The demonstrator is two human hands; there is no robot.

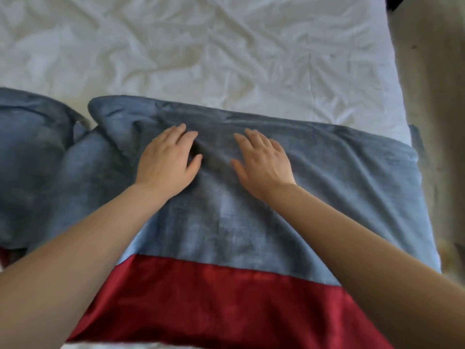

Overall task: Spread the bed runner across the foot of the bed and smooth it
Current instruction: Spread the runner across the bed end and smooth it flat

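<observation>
Forearms (75,260) outstretched, we are pressing left hand (166,159) and right hand (264,163) flat, fingers straight, on the bed runner (226,217); its length is running sideways, bunched folds (32,147) lying beyond the left hand.

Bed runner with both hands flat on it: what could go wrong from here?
The bed runner is bunched at its left end; smoothing only the middle may leave that fold. The left hand and right hand press flat close together, so fabric between them could ridge up.
</observation>
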